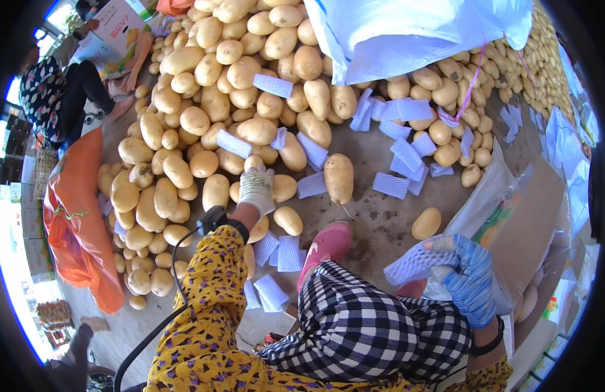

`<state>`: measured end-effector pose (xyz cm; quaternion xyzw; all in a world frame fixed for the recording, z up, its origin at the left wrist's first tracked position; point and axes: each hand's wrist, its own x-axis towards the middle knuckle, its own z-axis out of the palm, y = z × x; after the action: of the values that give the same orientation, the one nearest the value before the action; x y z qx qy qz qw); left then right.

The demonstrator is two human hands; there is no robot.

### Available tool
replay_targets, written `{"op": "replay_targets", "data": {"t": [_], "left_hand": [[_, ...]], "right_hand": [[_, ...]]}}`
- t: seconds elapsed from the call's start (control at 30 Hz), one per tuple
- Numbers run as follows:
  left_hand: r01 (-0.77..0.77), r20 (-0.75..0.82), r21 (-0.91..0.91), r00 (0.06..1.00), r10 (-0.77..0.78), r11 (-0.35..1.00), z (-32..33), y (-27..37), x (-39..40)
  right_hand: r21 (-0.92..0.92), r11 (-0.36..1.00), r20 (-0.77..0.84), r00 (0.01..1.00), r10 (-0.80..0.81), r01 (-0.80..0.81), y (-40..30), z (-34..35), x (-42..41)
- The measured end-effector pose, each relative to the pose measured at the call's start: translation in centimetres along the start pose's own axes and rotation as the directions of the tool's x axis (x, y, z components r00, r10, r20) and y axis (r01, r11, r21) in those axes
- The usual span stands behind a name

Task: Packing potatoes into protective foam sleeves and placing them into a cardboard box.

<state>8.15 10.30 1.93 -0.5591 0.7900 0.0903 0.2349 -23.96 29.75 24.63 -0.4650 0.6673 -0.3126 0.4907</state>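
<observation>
My left hand (pixel 257 189), in a whitish knit glove, reaches onto the near edge of a large potato heap (pixel 216 100). Its fingers are at a small potato (pixel 253 163); whether they grip it cannot be told. My right hand (pixel 466 274), in a blue knit glove with bare fingertips, holds a white foam net sleeve (pixel 417 262) above the floor at the right. Whether a potato is inside that sleeve is unclear. A large oblong potato (pixel 339 179) lies on the floor between the hands, and a smaller potato (pixel 426 223) lies near my right hand.
Loose foam net sleeves (pixel 405 157) lie on the floor and potatoes. A white sack (pixel 380 39) covers part of the heap. At the right stands a plastic-lined carton (pixel 522 215). An orange bag (pixel 79 225) lies at the left, where another person (pixel 55 93) sits near cartons (pixel 118 29).
</observation>
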Motion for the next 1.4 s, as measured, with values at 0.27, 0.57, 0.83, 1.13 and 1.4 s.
{"op": "replay_targets", "data": {"t": [0.27,0.57,0.83,1.13,1.4], "left_hand": [[0.175,0.050,-0.686,0.980,-0.193,0.707,-0.1,0.6,-3.1],[-0.776,-0.524,-0.621,0.514,0.679,0.108,-22.0,14.6,-13.0],[-0.636,-0.521,-0.732,0.293,0.801,-0.244,-17.2,18.4,-14.2],[-0.399,-0.479,-0.874,0.612,0.629,-0.278,-23.2,27.8,-23.3],[-0.498,-0.461,-0.856,0.609,0.645,-0.141,-23.9,29.9,-21.2]], "right_hand": [[0.014,0.999,-0.022,0.999,-0.048,0.048,0.3,-0.4,-0.6],[0.340,0.912,-0.145,0.971,-0.189,0.229,0.5,-2.0,-1.4],[0.929,0.233,-0.277,0.958,-0.073,0.286,1.2,-3.5,-9.2],[-0.406,0.830,-0.729,0.412,-0.547,0.384,4.9,-6.8,-17.3],[-0.587,0.752,-0.808,0.147,-0.571,-0.300,10.9,-16.1,-21.5]]}}
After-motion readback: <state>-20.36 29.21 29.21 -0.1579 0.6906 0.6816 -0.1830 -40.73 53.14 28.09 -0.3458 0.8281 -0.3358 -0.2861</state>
